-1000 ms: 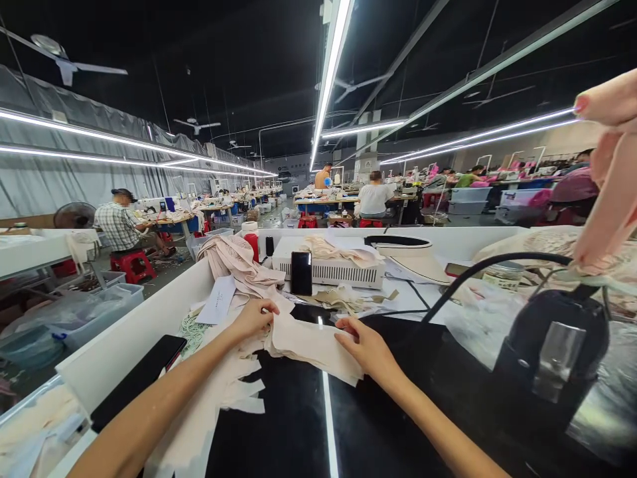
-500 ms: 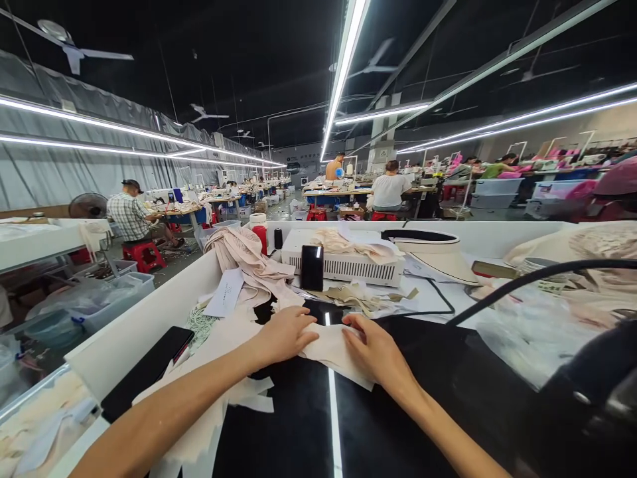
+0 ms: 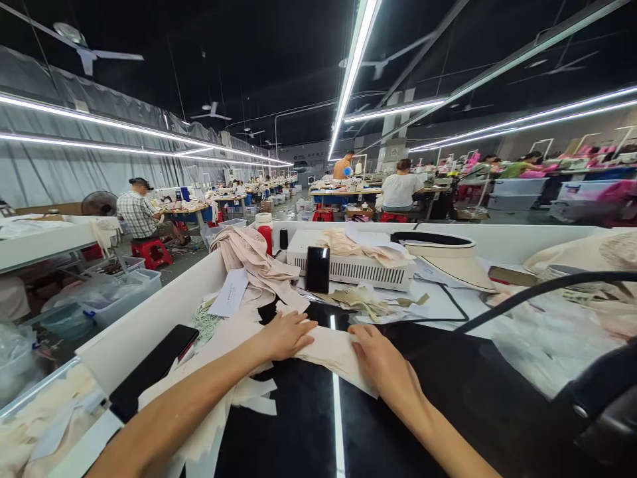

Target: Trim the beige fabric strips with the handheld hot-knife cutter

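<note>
A pale cream fabric piece [image 3: 331,348] lies on the glossy black work surface [image 3: 293,431] between my hands. My left hand [image 3: 287,334] rests on its left end, palm down, with the fingers stretched out. At the other end, my right hand [image 3: 381,358] grips the edge between thumb and curled fingers; the fingertips are partly hidden. Several thin layers show along the near edge of the piece. Under and beside my left forearm lie more pale fabric strips [image 3: 253,395]. Beyond my left hand is a heap of pinkish fabric [image 3: 256,255].
A phone [image 3: 317,269] leans on a white vented box [image 3: 348,262]. Fabric scraps [image 3: 373,300], a visor [image 3: 440,255] and a plastic bag [image 3: 542,342] lie around it. A black hose [image 3: 537,285] arches at right. Another dark device [image 3: 154,368] sits left. People work at tables beyond.
My right hand has shifted slightly right and its fingers have closed further on the fabric edge. The fabric between my hands looks more stretched out. The view has turned slightly left.
</note>
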`<move>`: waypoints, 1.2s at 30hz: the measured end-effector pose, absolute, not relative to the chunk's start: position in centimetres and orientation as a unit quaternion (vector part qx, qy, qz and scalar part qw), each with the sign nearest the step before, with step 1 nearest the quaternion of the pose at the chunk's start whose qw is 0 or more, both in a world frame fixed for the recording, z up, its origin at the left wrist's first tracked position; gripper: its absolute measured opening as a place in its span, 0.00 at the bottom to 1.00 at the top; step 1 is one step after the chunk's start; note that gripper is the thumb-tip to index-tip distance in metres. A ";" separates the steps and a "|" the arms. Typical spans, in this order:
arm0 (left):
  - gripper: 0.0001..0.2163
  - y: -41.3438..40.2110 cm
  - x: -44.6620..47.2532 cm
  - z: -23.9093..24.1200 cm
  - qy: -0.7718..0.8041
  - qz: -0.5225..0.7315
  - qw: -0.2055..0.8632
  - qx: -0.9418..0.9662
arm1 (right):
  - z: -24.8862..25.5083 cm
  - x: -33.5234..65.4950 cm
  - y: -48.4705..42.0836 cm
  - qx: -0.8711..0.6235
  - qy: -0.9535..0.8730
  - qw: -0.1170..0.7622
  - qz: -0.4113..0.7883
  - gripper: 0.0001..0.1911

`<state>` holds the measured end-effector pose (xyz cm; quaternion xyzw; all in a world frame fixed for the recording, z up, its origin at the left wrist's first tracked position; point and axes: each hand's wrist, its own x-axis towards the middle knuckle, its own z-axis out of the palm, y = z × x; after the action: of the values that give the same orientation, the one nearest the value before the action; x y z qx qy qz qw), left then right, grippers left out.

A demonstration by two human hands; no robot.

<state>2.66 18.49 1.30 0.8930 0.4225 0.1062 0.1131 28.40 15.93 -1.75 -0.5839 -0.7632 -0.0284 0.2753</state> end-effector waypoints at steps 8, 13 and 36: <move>0.22 18.9 3.1 0.9 0.432 0.132 0.139 0.881 | -3.6 29.4 17.0 -0.495 -0.811 0.280 -0.137 0.20; 0.22 18.5 1.9 3.4 0.446 0.193 0.114 0.866 | -4.6 29.2 15.8 -0.467 -0.808 0.326 -0.155 0.21; 0.10 11.6 -8.0 5.4 0.652 0.329 0.130 0.671 | -0.1 21.2 5.3 -0.421 -0.791 0.351 0.272 0.17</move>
<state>-7.99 11.59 5.40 0.6713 0.6515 0.3288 0.1297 21.24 5.31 -0.08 -0.4207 -0.7909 0.2718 0.3515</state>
